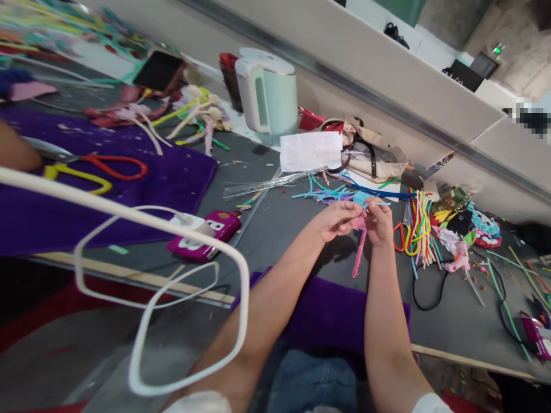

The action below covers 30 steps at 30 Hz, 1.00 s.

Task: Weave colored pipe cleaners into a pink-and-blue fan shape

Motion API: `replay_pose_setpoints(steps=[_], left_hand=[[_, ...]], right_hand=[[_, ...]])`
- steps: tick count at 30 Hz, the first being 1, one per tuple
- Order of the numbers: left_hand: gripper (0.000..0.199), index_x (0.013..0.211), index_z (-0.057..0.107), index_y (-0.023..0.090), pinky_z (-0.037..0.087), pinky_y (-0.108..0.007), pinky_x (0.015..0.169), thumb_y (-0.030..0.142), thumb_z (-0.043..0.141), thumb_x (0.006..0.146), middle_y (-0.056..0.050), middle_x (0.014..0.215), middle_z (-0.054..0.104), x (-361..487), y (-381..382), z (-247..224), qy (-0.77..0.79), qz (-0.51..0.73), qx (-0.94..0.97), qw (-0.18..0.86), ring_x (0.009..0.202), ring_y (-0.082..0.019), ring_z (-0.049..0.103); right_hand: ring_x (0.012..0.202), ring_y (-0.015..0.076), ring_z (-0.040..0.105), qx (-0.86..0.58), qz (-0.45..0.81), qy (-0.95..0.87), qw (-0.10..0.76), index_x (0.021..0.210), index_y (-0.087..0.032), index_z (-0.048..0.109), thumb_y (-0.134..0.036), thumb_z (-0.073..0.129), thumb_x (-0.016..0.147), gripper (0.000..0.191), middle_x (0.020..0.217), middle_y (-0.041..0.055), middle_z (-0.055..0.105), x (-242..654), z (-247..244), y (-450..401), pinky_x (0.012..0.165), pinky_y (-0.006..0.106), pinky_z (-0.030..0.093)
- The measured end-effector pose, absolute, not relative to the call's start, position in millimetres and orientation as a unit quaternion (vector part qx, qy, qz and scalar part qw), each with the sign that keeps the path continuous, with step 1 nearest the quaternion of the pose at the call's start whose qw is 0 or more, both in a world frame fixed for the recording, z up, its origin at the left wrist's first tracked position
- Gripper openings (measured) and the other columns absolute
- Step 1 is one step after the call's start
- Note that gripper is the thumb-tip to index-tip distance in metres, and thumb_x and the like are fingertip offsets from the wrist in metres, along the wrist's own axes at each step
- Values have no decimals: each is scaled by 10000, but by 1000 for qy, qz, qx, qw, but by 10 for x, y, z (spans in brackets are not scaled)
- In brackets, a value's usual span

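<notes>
My left hand (338, 221) and my right hand (379, 222) meet over the dark table, fingers pinched together. Between them is a pink pipe cleaner (360, 252), its fuzzy end hanging down toward me. A light blue fuzzy piece (363, 198) shows just past the fingertips; I cannot tell whether it is held too. Blue pipe cleaners (318, 192) lie just beyond my left hand. Right of my right hand are a bundle of coloured pipe cleaners (420, 226) and orange-handled scissors (399, 238). A purple cloth (329, 312) lies under my forearms.
A mint kettle (279, 97) stands at the back by the partition, near a white paper (310, 151). A pink glue gun (460, 258) lies right. Left are a purple power strip (221, 226), a looped white cable (243, 298), a phone (159, 70) and another person's arm (16, 146).
</notes>
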<state>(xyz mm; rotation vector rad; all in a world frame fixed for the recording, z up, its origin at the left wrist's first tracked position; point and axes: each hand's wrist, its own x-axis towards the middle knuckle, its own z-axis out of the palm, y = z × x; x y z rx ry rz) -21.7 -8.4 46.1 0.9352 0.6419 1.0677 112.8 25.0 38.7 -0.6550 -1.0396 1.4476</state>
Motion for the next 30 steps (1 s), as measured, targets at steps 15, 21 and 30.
replay_pose_setpoints(steps=[15, 21, 30], left_hand=[[140, 683, 610, 187, 380, -252, 664, 200, 600, 822, -20, 732, 563, -27, -138, 430, 529, 573, 600, 178, 695, -144, 507], [257, 651, 591, 163, 294, -200, 432, 371, 713, 741, 17, 553, 480, -120, -91, 433, 412, 579, 508, 487, 465, -86, 413], [301, 700, 570, 169, 262, -198, 416, 397, 766, 690, 26, 547, 504, -131, -49, 375, 395, 538, 496, 555, 421, -71, 388]], right_hand=[[617, 75, 505, -350, 546, -425, 631, 720, -187, 546, -332, 768, 614, 286, 703, -42, 557, 1104, 326, 336, 621, 232, 459], [608, 77, 504, -314, 599, -429, 598, 709, -198, 531, -323, 776, 606, 294, 687, -46, 527, 1183, 375, 305, 633, 239, 474], [605, 80, 466, -334, 506, -491, 626, 699, -210, 502, -343, 723, 668, 261, 671, -56, 479, 1183, 375, 302, 627, 227, 427]])
